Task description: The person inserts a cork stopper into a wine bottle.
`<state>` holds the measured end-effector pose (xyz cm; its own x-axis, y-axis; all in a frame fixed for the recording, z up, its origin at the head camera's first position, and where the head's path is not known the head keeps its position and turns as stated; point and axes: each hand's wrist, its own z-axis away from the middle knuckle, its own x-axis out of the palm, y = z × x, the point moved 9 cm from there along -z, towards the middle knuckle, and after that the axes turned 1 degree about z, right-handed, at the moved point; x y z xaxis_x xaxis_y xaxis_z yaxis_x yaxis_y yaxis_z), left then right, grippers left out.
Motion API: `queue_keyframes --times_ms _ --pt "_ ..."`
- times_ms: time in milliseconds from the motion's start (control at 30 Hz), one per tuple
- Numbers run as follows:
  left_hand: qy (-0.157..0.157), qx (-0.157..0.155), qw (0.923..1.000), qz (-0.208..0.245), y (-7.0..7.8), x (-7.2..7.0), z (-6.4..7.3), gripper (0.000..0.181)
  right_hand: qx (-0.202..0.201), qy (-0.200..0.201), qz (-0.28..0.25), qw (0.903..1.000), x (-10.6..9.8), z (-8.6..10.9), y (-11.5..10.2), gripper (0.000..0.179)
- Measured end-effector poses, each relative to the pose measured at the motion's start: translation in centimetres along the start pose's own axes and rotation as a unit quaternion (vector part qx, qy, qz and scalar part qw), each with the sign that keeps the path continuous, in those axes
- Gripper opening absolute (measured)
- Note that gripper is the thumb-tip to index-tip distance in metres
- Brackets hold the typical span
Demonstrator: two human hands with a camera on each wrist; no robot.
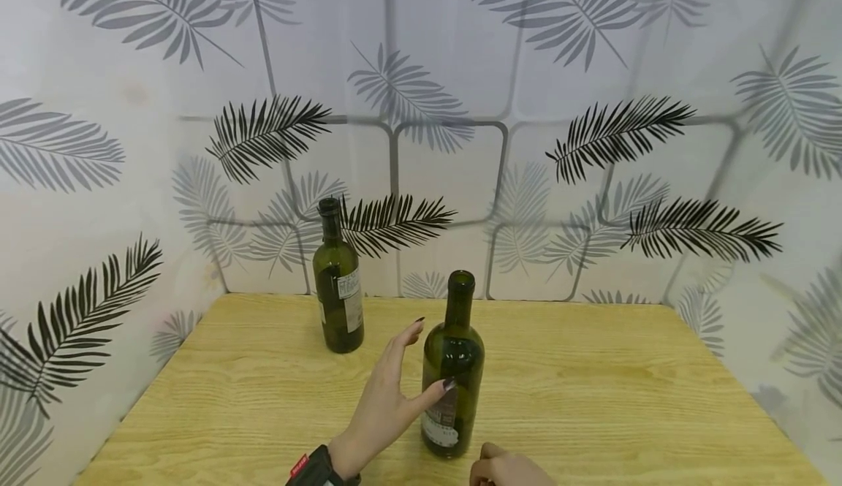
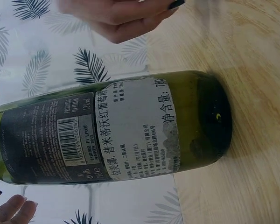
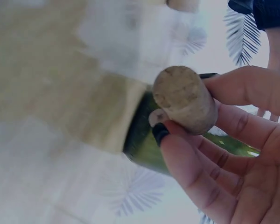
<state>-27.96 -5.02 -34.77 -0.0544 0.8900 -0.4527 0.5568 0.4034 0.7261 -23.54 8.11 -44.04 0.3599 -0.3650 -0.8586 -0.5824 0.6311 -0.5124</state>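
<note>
A dark green wine bottle [image 1: 470, 376] with an uncorked mouth stands upright on the table. My left hand [image 1: 388, 398] is beside it, thumb crossing in front of the glass and fingers spread off to the left; whether the thumb touches cannot be told. A black label and a white printed label [image 2: 137, 126] show in the left wrist view. My right hand [image 1: 509, 468], low in the head view and partly cut off, pinches a cork [image 3: 186, 100] between thumb and fingertips. The right wrist view shows the bottle behind that cork.
A second green wine bottle [image 1: 338, 289] with a white label stands farther back on the left. The light wood table [image 1: 592, 369] ends at a wall [image 1: 447, 172] with a leaf pattern. My left wrist wears a black band [image 1: 319, 468] with a red tag.
</note>
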Motion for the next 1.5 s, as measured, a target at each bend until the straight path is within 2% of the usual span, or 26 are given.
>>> queue_keyframes --times_ms 33,133,367,533,700,1033,1200,1300,1500 --pt "-0.001 0.0 1.0 -0.003 0.1 0.0 -0.1 0.075 0.015 0.0 -0.014 0.9998 -0.3 0.1 0.2 0.016" --pt "-0.004 0.004 1.0 -0.007 0.4 0.1 -0.3 0.075 0.014 0.008 -0.028 0.9995 -1.3 0.4 0.1 0.01" --pt "0.0 0.019 0.9998 -0.007 1.1 0.3 -0.9 0.075 -0.002 0.06 -0.038 0.9975 -3.9 1.1 -0.4 0.007" --pt "0.015 0.032 0.9994 0.002 1.8 0.2 -1.4 0.074 -0.006 0.081 -0.053 0.9953 -5.8 1.3 -1.0 0.005" --pt "0.017 0.032 0.9992 0.012 2.2 0.3 -1.9 0.075 -0.02 0.118 -0.039 0.9921 -7.8 1.6 -1.7 0.006" --pt "0.005 0.017 0.9993 0.032 2.2 1.0 -2.4 0.068 -0.033 0.193 -0.033 0.9802 -11.3 2.1 -3.0 0.01" --pt "0.009 0.032 0.999 0.031 2.6 1.1 -2.7 0.062 -0.036 0.215 -0.014 0.9759 -12.8 2.4 -3.6 0.011" --pt "0.014 0.033 0.999 0.028 2.6 1.1 -2.8 0.059 -0.04 0.234 0.002 0.9715 -14.0 2.6 -4.0 0.013" --pt "0.029 0.047 0.9982 0.023 2.9 1.0 -2.9 0.055 -0.101 0.31 0.035 0.9447 -17.0 3.0 -5.5 0.019"
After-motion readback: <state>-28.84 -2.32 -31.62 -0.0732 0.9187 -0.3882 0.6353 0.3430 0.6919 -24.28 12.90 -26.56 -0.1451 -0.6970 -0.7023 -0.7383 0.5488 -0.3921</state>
